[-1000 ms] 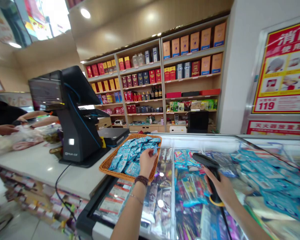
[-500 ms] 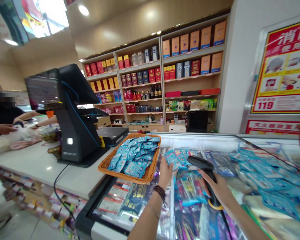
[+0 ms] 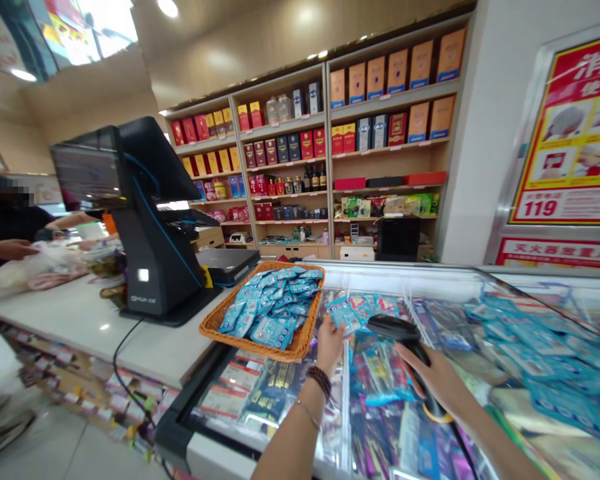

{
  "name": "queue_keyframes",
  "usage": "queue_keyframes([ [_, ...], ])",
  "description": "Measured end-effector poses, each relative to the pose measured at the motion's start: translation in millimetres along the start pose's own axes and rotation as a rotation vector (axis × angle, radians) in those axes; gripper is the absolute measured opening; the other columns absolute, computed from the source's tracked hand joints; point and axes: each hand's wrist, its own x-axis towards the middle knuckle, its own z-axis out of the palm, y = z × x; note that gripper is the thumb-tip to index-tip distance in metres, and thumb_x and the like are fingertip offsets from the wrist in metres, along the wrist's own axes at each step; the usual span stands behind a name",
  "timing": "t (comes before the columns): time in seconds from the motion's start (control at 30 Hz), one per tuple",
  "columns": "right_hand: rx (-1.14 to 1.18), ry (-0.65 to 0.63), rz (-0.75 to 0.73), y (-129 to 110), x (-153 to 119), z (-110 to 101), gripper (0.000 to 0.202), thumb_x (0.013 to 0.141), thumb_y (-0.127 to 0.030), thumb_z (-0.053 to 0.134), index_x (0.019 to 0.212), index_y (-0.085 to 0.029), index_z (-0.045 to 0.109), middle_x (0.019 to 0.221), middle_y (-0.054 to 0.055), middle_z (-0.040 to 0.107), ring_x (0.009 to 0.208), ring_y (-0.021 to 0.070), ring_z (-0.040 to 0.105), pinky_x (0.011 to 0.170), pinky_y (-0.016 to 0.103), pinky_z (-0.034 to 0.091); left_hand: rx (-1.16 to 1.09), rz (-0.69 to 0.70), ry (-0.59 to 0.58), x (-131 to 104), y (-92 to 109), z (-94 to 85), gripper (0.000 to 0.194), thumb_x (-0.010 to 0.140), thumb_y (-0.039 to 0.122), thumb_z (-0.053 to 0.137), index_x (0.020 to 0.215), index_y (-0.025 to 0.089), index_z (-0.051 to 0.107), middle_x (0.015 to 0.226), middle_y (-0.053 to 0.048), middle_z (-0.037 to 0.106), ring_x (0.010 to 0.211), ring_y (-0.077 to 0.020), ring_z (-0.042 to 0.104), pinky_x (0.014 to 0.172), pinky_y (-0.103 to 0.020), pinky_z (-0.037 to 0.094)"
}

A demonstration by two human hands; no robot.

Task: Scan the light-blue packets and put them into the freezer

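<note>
My left hand [image 3: 331, 341] pinches a small blue packet [image 3: 344, 315] just right of the basket. Wrapped round the handle of a black barcode scanner [image 3: 397, 328] is my right hand [image 3: 423, 370]; the scanner's head points left, close to the packet. A wicker basket [image 3: 211, 330] heaped with blue packets [image 3: 275, 303] stands to the left of my left hand. Two similar blue packets [image 3: 375, 305] lie on the glass top behind the scanner. Many more blue packets [image 3: 545, 353] are spread over the glass at the right.
A glass-topped freezer [image 3: 200, 440] stretches below my hands, with packaged goods inside. Left of it, a white counter [image 3: 95, 340] carries a checkout terminal [image 3: 165, 267] and a black cash box [image 3: 227, 265]. Across the counter, a person [image 3: 10, 227] handles a plastic bag [image 3: 45, 267]. A cable hangs from the scanner.
The scanner has shifted slightly left, nearer the packet in my left hand. That packet is now turned more toward the scanner. The camera view has moved a little.
</note>
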Motion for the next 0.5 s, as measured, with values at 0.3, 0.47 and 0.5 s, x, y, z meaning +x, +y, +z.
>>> queue_keyframes([
  [0.3,-0.082,-0.085,0.024,-4,0,-4,0.052,0.085,-0.072,0.057,0.063,-0.026,0.051,0.043,-0.004,0.053,0.035,0.0132,0.049,0.045,0.028,0.037,0.084,-0.030,-0.019,1,1,-1.4,0.023,0.077,0.022,0.075,0.100,0.025,0.069,0.105,-0.006,0.080,0.106,-0.0274,0.076,0.105,-0.050,0.057],
  [0.47,-0.119,-0.060,0.003,-12,-6,-2,0.050,0.087,-0.069,0.056,0.062,-0.026,0.050,0.039,-0.005,0.050,0.034,0.0131,0.047,0.045,0.029,0.038,0.072,-0.040,-0.027,-2,2,0.1,0.023,0.078,0.025,0.074,0.100,0.024,0.068,0.104,-0.007,0.080,0.098,-0.0277,0.077,0.097,-0.050,0.062],
  [0.5,-0.116,-0.051,-0.002,-13,-7,-2,0.049,0.087,-0.069,0.056,0.062,-0.026,0.050,0.039,-0.005,0.050,0.034,0.0131,0.046,0.045,0.029,0.037,0.076,-0.033,-0.021,-2,3,0.7,0.022,0.079,0.025,0.074,0.100,0.023,0.068,0.103,-0.008,0.080,0.099,-0.0277,0.077,0.096,-0.049,0.062],
])
